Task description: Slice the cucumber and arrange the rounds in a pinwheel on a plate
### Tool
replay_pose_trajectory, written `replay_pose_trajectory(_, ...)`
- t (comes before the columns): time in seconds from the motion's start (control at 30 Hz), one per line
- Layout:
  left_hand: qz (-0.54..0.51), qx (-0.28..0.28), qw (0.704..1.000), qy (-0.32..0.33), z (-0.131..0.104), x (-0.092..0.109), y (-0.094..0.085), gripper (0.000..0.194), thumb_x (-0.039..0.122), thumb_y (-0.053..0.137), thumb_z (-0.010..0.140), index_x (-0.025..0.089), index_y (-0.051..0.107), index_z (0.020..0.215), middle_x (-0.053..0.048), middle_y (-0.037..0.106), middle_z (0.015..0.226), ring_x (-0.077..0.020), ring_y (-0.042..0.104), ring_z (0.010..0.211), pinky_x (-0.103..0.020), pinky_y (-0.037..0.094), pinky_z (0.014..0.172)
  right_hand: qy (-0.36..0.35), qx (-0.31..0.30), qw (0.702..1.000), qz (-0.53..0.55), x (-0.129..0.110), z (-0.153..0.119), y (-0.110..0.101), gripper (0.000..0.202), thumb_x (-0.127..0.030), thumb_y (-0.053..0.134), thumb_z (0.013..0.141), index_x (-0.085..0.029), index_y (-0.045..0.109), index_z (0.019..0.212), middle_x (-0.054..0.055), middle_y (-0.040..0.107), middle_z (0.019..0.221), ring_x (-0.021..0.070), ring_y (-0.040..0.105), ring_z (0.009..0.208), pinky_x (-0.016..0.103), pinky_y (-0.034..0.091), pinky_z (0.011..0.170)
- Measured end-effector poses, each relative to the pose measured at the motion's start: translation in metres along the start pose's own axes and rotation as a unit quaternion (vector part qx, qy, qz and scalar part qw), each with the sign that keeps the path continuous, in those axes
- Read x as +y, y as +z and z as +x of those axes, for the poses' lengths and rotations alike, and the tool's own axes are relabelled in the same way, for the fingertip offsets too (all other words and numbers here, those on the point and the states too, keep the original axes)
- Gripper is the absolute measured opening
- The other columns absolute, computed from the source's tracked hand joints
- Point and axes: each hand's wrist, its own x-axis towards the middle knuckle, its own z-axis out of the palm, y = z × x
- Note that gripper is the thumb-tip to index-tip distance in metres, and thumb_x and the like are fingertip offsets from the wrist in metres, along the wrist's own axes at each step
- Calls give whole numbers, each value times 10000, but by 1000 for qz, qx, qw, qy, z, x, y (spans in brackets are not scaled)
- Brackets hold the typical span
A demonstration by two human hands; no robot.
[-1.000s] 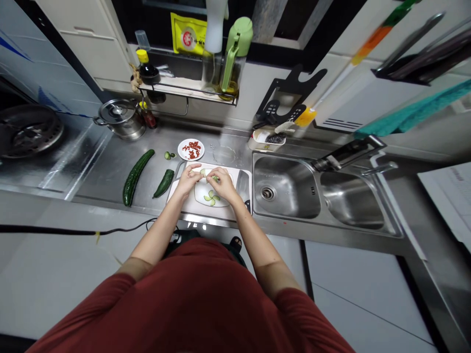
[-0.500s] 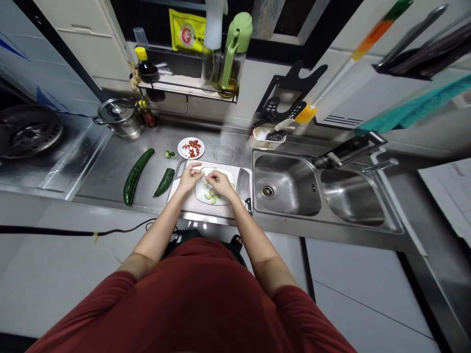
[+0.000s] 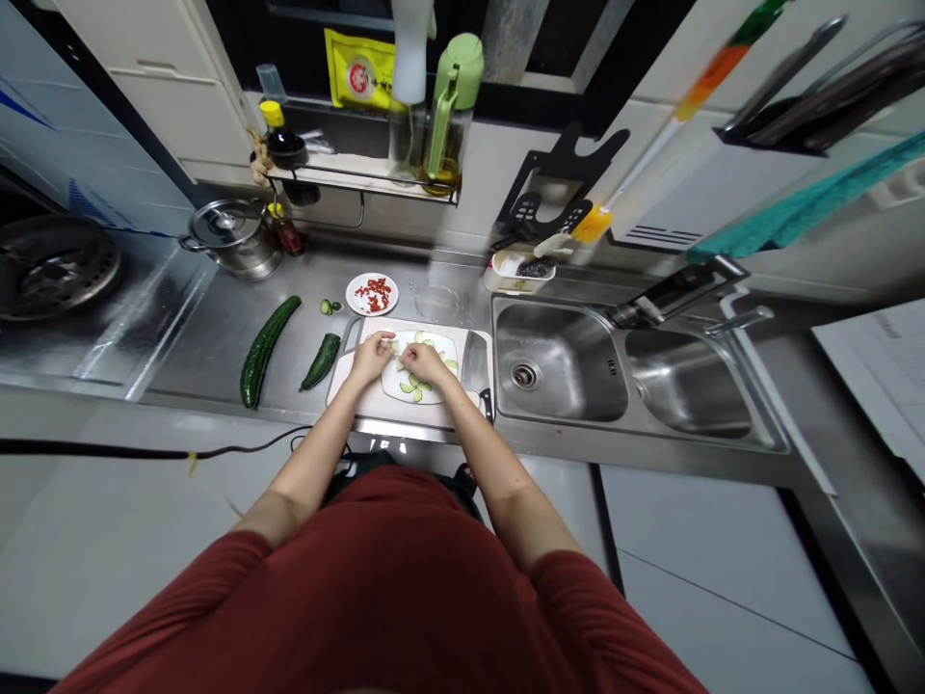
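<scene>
A white plate (image 3: 390, 384) with pale green cucumber slices (image 3: 413, 387) lies on the cutting board (image 3: 347, 400). My left hand (image 3: 373, 357) is over the plate's left side, its fingers closed around something small and pale that looks like cucumber slices. Beside it my right hand (image 3: 425, 362) is pinched over the plate's middle; what its fingertips hold is too small to name. A knife (image 3: 475, 366) rests on the board's right side. Left of the board lie a cut cucumber (image 3: 321, 361) and a long whole cucumber (image 3: 269, 352).
Behind the board stands a plate of chopped red pieces (image 3: 372, 294), with small cucumber ends (image 3: 327, 306) beside it. A steel pot (image 3: 235, 241) is at the back left. The double sink (image 3: 564, 366) is on the right, below hanging utensils. A bottle shelf (image 3: 368, 173) hangs above.
My right hand has shifted slightly left, and more slices show on the plate's back and right parts. The whole view has moved a little.
</scene>
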Motion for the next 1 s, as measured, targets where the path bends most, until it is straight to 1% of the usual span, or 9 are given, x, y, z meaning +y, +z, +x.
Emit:
replay_pose_trajectory(0.13,129,-10,991,45,2,-9,0,339,191,587,735,211,645,1069,14,605,740,-126,549,683,-244,415,683,27,-8,998,-50,-3,1,3,142,-216,562,845,-154,689,825,24,705,826,115,590,725,185,376,642)
replay_pose_trajectory(0.27,199,-11,978,64,2,-9,1,350,177,571,762,223,653,1099,-15,648,803,-161,576,752,-275,420,733,53,-12,996,-74,-5,1,7,169,-224,529,865,-161,683,833,42,717,870,130,603,763,190,382,655)
replay_pose_trajectory(0.37,235,-8,969,78,2,-8,2,348,175,563,779,225,660,1110,-34,659,817,-191,577,797,-301,419,779,69,-8,993,-95,-5,1,12,195,-244,502,887,-169,680,860,63,718,922,151,621,813,204,394,673)
replay_pose_trajectory(0.5,283,-6,954,97,2,-7,6,334,179,537,813,221,662,1119,-59,664,844,-229,561,896,-332,404,839,93,11,986,-138,-4,1,20,239,-286,451,925,-183,667,942,88,708,988,187,636,894,239,413,707)
replay_pose_trajectory(0.63,318,-3,942,107,0,-7,10,332,171,528,828,223,661,1128,-75,666,882,-256,539,966,-358,388,876,94,16,979,-178,-8,-2,25,256,-297,402,955,-197,630,1013,91,696,1016,211,638,931,272,427,725)
replay_pose_trajectory(0.77,354,-4,927,120,-2,-8,13,347,162,527,829,228,666,1140,-97,652,945,-275,510,1017,-384,372,909,93,17,977,-189,-12,-7,25,214,-281,418,951,-214,581,1071,71,686,1012,213,638,920,278,427,714)
replay_pose_trajectory(0.87,379,-3,917,123,-5,-8,14,307,189,522,847,235,697,1095,-114,624,995,-284,488,1051,-395,367,921,84,13,978,-189,-13,-10,23,209,-276,414,961,-220,559,1100,66,679,1033,204,633,927,271,422,718)
replay_pose_trajectory(1.0,382,15,916,121,-7,-9,14,277,228,520,864,237,723,1051,-121,593,1002,-298,471,1059,-398,376,891,74,7,978,-197,-14,-13,23,213,-275,399,973,-222,557,1107,70,669,1075,200,627,942,272,421,730)
